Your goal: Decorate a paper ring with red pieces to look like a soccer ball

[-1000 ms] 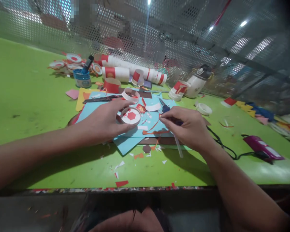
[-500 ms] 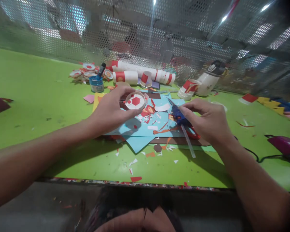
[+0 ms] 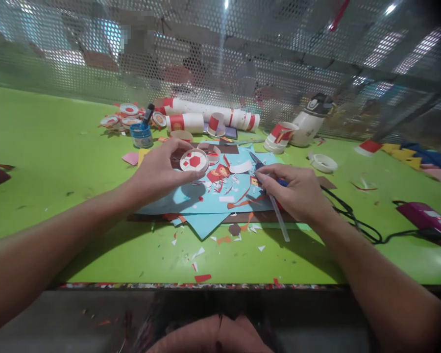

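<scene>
Between thumb and fingers, my left hand (image 3: 161, 166) holds a round white disc (image 3: 194, 161) with red shapes, its face turned up toward me. My right hand (image 3: 294, 189) is closed on a blue glue gun (image 3: 259, 165), mostly hidden by the fingers. A clear glue stick (image 3: 280, 219) points down from the gun. Beneath both hands lie light blue paper sheets (image 3: 206, 225), strewn with red, white and orange scraps. A red piece with a yellow print (image 3: 218, 172) lies on the paper, between the hands.
White and red paper tubes (image 3: 213, 112) lie at the back, with a blue jar (image 3: 141, 136) to their left. A flask (image 3: 311, 120), a red-white cup (image 3: 280, 137) and a tape roll (image 3: 324, 163) stand right. A black cable leads to a magenta device (image 3: 426, 219).
My right hand has moved slightly left, uncovering the tape roll and more cable. The whole view has shifted a little. Both hands keep their holds.
</scene>
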Action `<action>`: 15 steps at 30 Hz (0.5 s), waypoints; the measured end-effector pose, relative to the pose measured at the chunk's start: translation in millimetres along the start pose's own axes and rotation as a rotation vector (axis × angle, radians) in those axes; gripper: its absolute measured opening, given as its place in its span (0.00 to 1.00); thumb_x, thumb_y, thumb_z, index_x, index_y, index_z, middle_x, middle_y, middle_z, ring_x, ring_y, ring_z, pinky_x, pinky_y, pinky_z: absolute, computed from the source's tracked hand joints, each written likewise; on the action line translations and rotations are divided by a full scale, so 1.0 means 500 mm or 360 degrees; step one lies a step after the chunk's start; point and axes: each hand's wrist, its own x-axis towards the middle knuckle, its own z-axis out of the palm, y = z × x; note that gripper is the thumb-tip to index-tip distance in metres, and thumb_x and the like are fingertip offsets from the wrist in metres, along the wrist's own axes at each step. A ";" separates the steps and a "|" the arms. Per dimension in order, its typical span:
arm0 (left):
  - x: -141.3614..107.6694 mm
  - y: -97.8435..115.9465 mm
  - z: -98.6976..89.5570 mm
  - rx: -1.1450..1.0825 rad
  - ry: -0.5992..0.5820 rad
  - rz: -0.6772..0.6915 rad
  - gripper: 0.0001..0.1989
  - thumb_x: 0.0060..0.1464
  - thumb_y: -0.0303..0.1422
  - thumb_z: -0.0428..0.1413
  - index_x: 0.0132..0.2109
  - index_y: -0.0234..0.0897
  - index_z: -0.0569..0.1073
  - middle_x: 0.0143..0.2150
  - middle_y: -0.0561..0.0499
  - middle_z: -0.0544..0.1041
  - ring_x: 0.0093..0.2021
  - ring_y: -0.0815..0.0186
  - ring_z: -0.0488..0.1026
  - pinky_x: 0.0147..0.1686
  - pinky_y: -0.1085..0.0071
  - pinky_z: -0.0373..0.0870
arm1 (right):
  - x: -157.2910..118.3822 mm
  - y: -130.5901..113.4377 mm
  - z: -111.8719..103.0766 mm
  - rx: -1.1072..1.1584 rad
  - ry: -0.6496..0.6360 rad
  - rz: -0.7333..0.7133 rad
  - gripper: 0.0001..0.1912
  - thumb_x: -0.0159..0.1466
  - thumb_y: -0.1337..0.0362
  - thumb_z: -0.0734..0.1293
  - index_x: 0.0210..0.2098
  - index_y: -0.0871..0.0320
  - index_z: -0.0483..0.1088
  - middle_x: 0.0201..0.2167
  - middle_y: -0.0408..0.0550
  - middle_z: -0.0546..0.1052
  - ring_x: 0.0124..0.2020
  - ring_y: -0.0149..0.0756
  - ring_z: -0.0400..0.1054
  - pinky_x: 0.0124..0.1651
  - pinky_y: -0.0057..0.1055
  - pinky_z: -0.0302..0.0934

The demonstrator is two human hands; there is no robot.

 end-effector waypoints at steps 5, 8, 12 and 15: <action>0.005 -0.002 -0.004 0.0041 0.0001 -0.0024 0.23 0.44 0.45 0.64 0.45 0.37 0.73 0.46 0.44 0.78 0.43 0.56 0.75 0.45 0.58 0.72 | -0.007 -0.008 0.007 0.0033 -0.0035 -0.0107 0.07 0.62 0.67 0.66 0.36 0.61 0.77 0.33 0.51 0.82 0.32 0.38 0.74 0.36 0.33 0.65; 0.016 -0.011 -0.010 0.0013 0.0059 -0.0079 0.25 0.43 0.46 0.64 0.46 0.36 0.73 0.47 0.42 0.78 0.44 0.55 0.75 0.44 0.58 0.73 | -0.012 -0.013 0.017 0.0046 -0.0073 -0.0298 0.07 0.63 0.69 0.65 0.34 0.62 0.77 0.33 0.52 0.81 0.34 0.39 0.73 0.38 0.35 0.65; 0.024 -0.023 -0.012 -0.0080 0.0086 -0.0109 0.25 0.45 0.45 0.64 0.47 0.36 0.73 0.48 0.42 0.78 0.46 0.54 0.75 0.45 0.58 0.73 | -0.015 -0.035 0.029 0.0025 -0.0201 -0.0566 0.07 0.65 0.71 0.64 0.35 0.62 0.75 0.30 0.52 0.78 0.34 0.39 0.69 0.40 0.37 0.63; 0.024 -0.029 -0.008 -0.0145 0.0091 -0.0125 0.24 0.44 0.45 0.64 0.46 0.36 0.74 0.48 0.43 0.78 0.46 0.55 0.75 0.45 0.59 0.73 | -0.007 -0.061 0.035 -0.0057 -0.0426 -0.0758 0.07 0.65 0.72 0.64 0.35 0.64 0.75 0.32 0.55 0.77 0.37 0.41 0.67 0.42 0.39 0.62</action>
